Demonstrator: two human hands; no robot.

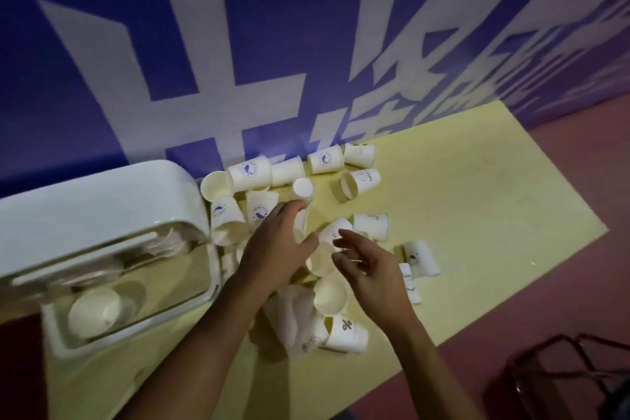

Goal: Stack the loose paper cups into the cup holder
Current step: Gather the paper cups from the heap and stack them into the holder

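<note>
While the white cup holder lies at the table's left with cups nested inside, I see loose paper cups scattered right of it; my left hand and right hand hover over them, fingers spread, grasping nothing.

The left hand and right hand hovered side by side over the table, amid scattered paper cups. The cup holder lay left of the left hand, with a stack of cups inside it. More cups lay beyond both hands, and others right of the right hand. A chair stood off the table, right of the right forearm.
</note>
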